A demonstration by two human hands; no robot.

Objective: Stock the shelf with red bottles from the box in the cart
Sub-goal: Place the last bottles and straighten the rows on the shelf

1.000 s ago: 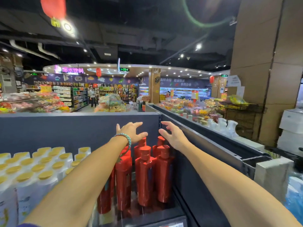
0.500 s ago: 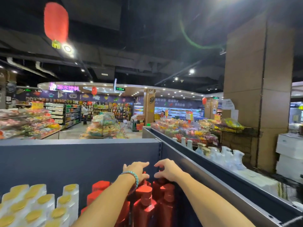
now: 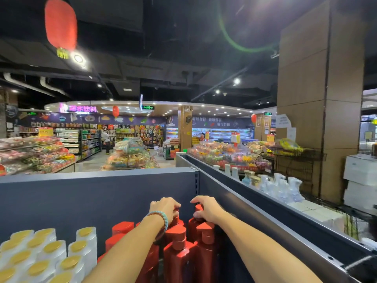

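Observation:
Several red pump bottles (image 3: 181,254) stand upright on the dark shelf, packed against the grey back panel (image 3: 98,197) and the right side wall. My left hand (image 3: 164,208), with a beaded bracelet on the wrist, has its fingers curled over the pump top of a rear red bottle. My right hand (image 3: 206,209) grips the pump top of the neighbouring rear red bottle (image 3: 196,220). Both forearms reach forward over the front bottles. The cart and its box are out of view.
White bottles with yellow caps (image 3: 47,256) fill the shelf to the left of the red ones. The shelf's right wall (image 3: 265,217) runs diagonally; beyond it stand white spray bottles (image 3: 285,188). White boxes (image 3: 360,180) and a brown pillar (image 3: 320,99) are at right.
Both hands came down from open in the air onto the tops of the rear red bottles, fingers now curled on the pumps. The view tilted upward.

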